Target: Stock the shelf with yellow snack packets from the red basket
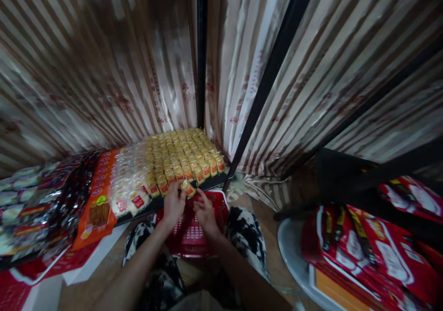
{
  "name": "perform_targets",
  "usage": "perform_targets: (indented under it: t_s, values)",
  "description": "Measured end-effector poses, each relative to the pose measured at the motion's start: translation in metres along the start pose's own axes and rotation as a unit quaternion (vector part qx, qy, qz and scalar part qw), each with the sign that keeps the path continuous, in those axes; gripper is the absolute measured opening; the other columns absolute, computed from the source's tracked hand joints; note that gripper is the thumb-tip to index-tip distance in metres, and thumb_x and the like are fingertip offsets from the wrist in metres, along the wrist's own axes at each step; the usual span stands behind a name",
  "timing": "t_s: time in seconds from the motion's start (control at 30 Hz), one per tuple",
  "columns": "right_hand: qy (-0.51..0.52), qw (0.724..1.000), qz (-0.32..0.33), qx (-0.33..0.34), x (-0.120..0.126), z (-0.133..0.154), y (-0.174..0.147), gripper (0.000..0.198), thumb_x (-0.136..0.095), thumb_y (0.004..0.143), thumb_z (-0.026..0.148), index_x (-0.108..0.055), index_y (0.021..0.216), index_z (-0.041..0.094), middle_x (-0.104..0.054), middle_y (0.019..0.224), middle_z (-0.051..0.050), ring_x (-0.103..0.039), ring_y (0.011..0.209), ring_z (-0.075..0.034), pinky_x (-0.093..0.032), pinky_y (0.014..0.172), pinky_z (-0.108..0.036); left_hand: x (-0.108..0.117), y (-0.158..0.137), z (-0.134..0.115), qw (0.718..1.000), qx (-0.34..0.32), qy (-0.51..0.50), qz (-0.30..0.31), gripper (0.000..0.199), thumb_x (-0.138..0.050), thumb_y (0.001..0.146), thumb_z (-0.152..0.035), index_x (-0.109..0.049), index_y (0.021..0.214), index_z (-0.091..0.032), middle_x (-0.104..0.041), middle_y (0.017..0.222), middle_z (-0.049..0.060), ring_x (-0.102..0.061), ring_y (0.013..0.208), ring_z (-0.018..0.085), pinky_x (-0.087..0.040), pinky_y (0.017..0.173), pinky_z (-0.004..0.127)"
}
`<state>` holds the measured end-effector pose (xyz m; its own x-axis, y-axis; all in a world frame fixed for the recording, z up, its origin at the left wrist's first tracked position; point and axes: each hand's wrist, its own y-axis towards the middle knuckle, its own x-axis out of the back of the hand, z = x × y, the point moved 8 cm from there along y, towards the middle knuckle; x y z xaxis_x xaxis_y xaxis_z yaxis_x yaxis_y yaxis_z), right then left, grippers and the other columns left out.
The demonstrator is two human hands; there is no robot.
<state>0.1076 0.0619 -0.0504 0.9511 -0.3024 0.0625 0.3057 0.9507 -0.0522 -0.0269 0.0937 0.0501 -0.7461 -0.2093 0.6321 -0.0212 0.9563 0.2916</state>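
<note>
Between thumb and fingers, my left hand pinches a small yellow wrapped snack pack with a red label. My right hand is beside it, fingers partly curled and apart, close to the pack's right side; no object shows in it. Both hands are above a red plastic basket standing between my knees. Just beyond are tight rows of matching yellow snack packs on a dark shelf. To their left lie white wrapped packs with red labels.
An orange snack bag and dark shiny packages lie farther left on the shelf. Striped curtains and black posts stand behind. At right, red bags sit above a pale round basin.
</note>
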Motion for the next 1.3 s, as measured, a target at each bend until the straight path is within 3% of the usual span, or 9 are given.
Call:
perform_targets:
  t_s: [0.1,0.27,0.5,0.67,0.9,1.03,1.13,1.3]
  values:
    - [-0.061,0.996,-0.018,0.055,0.003,0.023,0.009,0.046,-0.045,0.073,0.014,-0.060,0.116,0.020,-0.057,0.100,-0.006,-0.062,0.082,-0.015,-0.051,0.083,-0.030,-0.001,0.017,-0.007,0.999,-0.015,0.044,0.003,0.030,-0.046,0.083,-0.020,-0.057,0.111,-0.018,-0.062,0.108,0.008,-0.057,0.104,0.022,-0.046,0.091,0.039]
    - [-0.064,0.989,0.024,0.130,-0.008,0.043,0.016,0.050,-0.040,0.074,0.006,-0.058,0.118,0.020,-0.056,0.110,-0.008,-0.062,0.086,-0.014,-0.052,0.084,-0.030,-0.013,0.031,-0.007,0.993,-0.011,0.118,0.020,0.031,-0.047,0.083,-0.018,-0.058,0.112,-0.018,-0.063,0.112,0.010,-0.056,0.107,0.023,-0.044,0.092,0.038]
    - [-0.085,0.983,0.033,0.162,-0.016,0.047,0.021,0.055,-0.040,0.070,0.003,-0.057,0.119,0.022,-0.058,0.112,-0.007,-0.061,0.090,-0.015,-0.050,0.088,-0.031,-0.033,0.039,-0.002,0.997,-0.021,0.066,0.043,0.031,-0.043,0.085,-0.018,-0.057,0.113,-0.019,-0.060,0.111,0.009,-0.058,0.101,0.020,-0.046,0.090,0.036]
    - [-0.111,0.979,0.028,0.169,-0.019,0.046,0.027,0.056,-0.040,0.070,0.003,-0.057,0.120,0.020,-0.057,0.116,-0.008,-0.060,0.096,-0.017,-0.047,0.094,-0.033,-0.032,0.040,0.000,0.998,-0.026,0.059,0.021,0.034,-0.045,0.085,-0.021,-0.055,0.118,-0.018,-0.053,0.111,0.011,-0.056,0.100,0.021,-0.048,0.088,0.036]
    - [-0.130,0.976,0.021,0.173,-0.019,0.039,0.031,0.055,-0.039,0.072,0.003,-0.056,0.122,0.021,-0.056,0.116,-0.009,-0.059,0.098,-0.017,-0.046,0.094,-0.033,-0.028,0.023,0.012,0.999,-0.019,0.022,-0.022,0.034,-0.046,0.085,-0.026,-0.048,0.118,-0.017,-0.050,0.104,0.009,-0.058,0.077,0.015,-0.051,0.079,0.035]
    - [-0.148,0.973,0.011,0.179,-0.019,0.038,0.031,0.052,-0.038,0.075,0.005,-0.056,0.122,0.017,-0.054,0.112,-0.012,-0.057,0.101,-0.019,-0.047,0.094,-0.034,-0.041,0.010,0.021,0.998,-0.041,0.033,0.016,0.027,-0.040,0.088,-0.025,-0.052,0.110,-0.016,-0.054,0.104,0.010,-0.059,0.090,0.018,-0.051,0.083,0.034]
    - [-0.160,0.970,0.008,0.184,-0.022,0.037,0.033,0.053,-0.038,0.074,0.005,-0.056,0.123,0.017,-0.053,0.112,-0.012,-0.055,0.104,-0.019,-0.047,0.094,-0.033,-0.052,0.008,0.026,0.996,-0.056,0.057,0.038,0.031,-0.036,0.089,-0.024,-0.052,0.115,-0.017,-0.055,0.110,0.010,-0.057,0.104,0.019,-0.049,0.090,0.033]
    - [-0.194,0.959,0.003,0.209,-0.025,0.040,0.038,0.051,-0.039,0.074,0.007,-0.057,0.121,0.015,-0.056,0.106,-0.012,-0.057,0.098,-0.019,-0.051,0.087,-0.032,-0.059,0.010,0.029,0.991,-0.096,0.094,0.030,0.034,-0.034,0.091,-0.023,-0.053,0.118,-0.017,-0.053,0.114,0.009,-0.057,0.106,0.016,-0.049,0.092,0.028]
